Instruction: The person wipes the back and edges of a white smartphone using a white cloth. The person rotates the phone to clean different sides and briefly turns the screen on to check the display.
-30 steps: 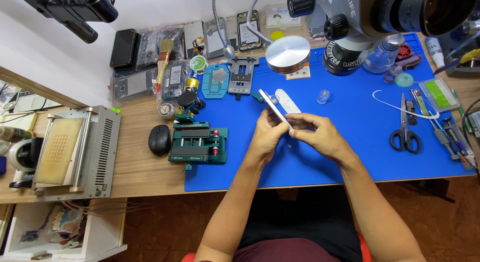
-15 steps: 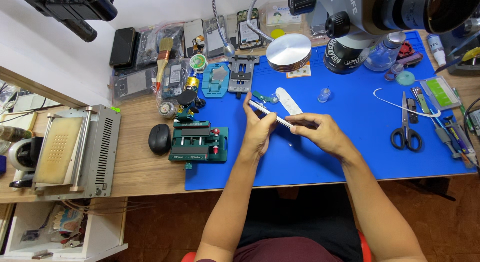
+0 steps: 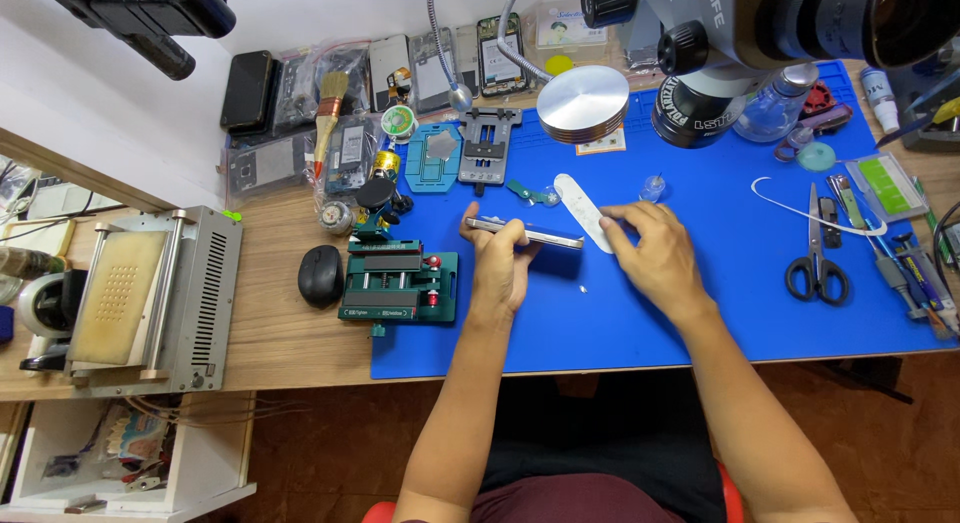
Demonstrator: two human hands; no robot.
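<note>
since a moment ago, right hand (image 3: pixel 655 258) has let go and rests loose-fingered; left hand (image 3: pixel 502 263) pinches phone (image 3: pixel 523 233) edge-on above open blue mat (image 3: pixel 640 313).

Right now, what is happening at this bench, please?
A person sits at a wooden bench with a blue mat. The left hand holds a phone flat, edge toward the camera, above the mat. The right hand rests beside it, its fingers on a white strip lying on the mat. A green clamp and a mouse lie to the left, scissors to the right.
</note>
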